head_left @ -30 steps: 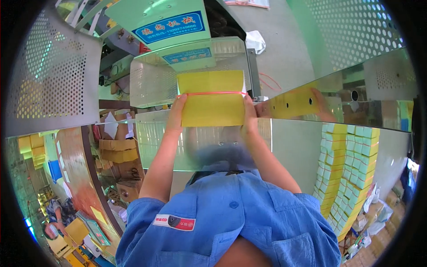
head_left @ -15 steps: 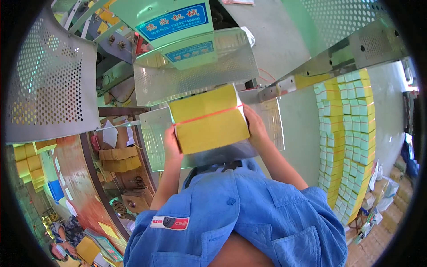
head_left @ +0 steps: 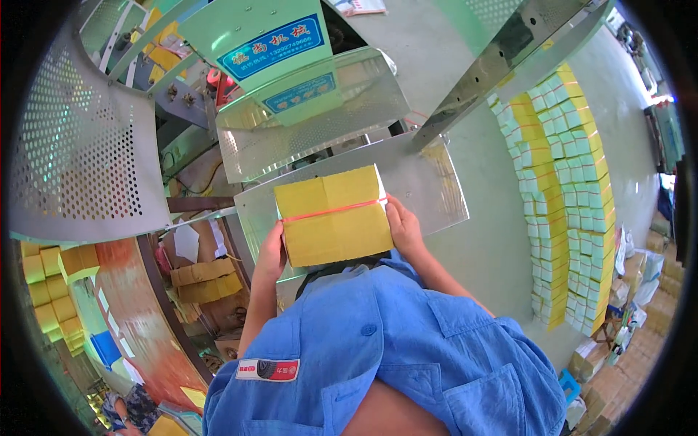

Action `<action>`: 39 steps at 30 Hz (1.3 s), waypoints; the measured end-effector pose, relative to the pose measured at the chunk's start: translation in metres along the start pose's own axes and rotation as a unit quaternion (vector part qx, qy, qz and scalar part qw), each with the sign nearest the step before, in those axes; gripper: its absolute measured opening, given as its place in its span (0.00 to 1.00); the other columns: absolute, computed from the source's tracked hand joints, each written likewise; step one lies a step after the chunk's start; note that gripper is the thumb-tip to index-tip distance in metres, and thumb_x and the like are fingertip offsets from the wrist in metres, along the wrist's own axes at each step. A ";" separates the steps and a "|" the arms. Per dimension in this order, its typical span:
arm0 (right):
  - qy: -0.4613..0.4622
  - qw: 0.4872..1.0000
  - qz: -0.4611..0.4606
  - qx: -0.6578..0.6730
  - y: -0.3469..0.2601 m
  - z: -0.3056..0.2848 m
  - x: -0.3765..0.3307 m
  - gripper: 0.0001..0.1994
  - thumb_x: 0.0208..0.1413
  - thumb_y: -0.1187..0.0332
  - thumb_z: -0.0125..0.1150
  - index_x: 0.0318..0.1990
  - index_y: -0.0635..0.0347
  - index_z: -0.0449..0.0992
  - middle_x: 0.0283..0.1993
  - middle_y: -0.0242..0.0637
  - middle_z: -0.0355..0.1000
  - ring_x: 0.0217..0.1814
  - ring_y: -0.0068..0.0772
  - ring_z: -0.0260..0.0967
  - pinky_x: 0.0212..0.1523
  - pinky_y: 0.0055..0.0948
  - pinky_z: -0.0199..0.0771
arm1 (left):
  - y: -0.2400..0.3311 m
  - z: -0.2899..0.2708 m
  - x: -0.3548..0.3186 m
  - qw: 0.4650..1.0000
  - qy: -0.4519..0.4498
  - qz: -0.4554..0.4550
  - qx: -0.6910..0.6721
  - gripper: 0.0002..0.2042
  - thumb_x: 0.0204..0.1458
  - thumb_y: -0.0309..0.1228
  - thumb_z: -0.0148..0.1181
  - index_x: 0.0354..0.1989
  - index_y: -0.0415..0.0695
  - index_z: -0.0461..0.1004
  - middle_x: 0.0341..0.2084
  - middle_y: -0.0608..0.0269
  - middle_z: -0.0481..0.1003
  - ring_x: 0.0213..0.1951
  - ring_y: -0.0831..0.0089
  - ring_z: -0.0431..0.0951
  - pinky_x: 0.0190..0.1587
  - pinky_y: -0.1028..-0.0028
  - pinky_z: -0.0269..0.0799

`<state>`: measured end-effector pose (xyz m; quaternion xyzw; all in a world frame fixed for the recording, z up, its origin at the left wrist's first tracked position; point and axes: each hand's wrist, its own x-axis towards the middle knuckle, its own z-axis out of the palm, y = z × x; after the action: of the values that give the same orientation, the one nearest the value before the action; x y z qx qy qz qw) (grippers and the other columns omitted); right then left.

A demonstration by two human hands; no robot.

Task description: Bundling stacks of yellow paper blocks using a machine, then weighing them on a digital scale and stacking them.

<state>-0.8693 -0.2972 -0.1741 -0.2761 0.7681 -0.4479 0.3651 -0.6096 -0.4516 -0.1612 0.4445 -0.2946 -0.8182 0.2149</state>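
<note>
fingers [head_left: 395, 214] grip a yellow bundle [head_left: 336, 238] at both ends; metal table [head_left: 429, 178] beneath; stacks [head_left: 584, 207] on grey floor [head_left: 488, 243]

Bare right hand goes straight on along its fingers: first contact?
The red-banded, yellow rectangular bundle: the bare right hand is in contact with its right end, so that comes first. Finger depth beneath is hidden, so the exact line is uncertain.

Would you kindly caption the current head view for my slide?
Left hand and right hand hold a red-strapped yellow-covered bundle by opposite ends.
</note>
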 end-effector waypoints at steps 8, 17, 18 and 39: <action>-0.099 0.928 0.107 0.343 0.014 -0.012 0.013 0.19 0.67 0.67 0.46 0.60 0.67 0.71 0.51 0.37 0.75 0.51 0.22 0.70 0.51 0.21 0.69 | 0.007 0.023 -0.017 0.993 0.033 0.007 0.115 0.24 0.69 0.45 0.37 0.61 0.37 0.66 0.56 0.59 0.72 0.57 0.70 0.71 0.62 0.69 0.62; -0.051 0.991 -0.015 0.125 0.011 -0.012 0.016 0.18 0.66 0.66 0.47 0.59 0.63 0.73 0.49 0.50 0.77 0.50 0.36 0.75 0.52 0.31 0.71 | -0.012 0.045 -0.023 0.928 0.179 0.160 0.286 0.22 0.68 0.40 0.37 0.50 0.35 0.75 0.43 0.52 0.78 0.48 0.65 0.77 0.52 0.68 0.70; -0.060 0.990 -0.016 0.125 0.011 -0.012 0.016 0.18 0.66 0.66 0.47 0.59 0.63 0.73 0.49 0.50 0.77 0.50 0.36 0.75 0.52 0.31 0.71 | -0.015 0.046 -0.024 0.927 0.188 0.160 0.284 0.22 0.68 0.40 0.37 0.50 0.35 0.75 0.43 0.52 0.78 0.48 0.65 0.77 0.52 0.68 0.70; -0.056 0.982 -0.044 0.173 -0.005 -0.039 0.040 0.20 0.66 0.64 0.48 0.63 0.62 0.68 0.60 0.45 0.71 0.63 0.35 0.68 0.61 0.31 0.65 | -0.042 0.020 -0.021 0.985 0.112 0.134 0.009 0.29 0.70 0.48 0.31 0.68 0.39 0.58 0.62 0.55 0.66 0.63 0.65 0.66 0.64 0.66 0.60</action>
<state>-0.9241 -0.3104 -0.1693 -0.2665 0.6447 -0.5735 0.4296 -0.6199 -0.4021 -0.1678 0.4916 -0.3331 -0.7247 0.3496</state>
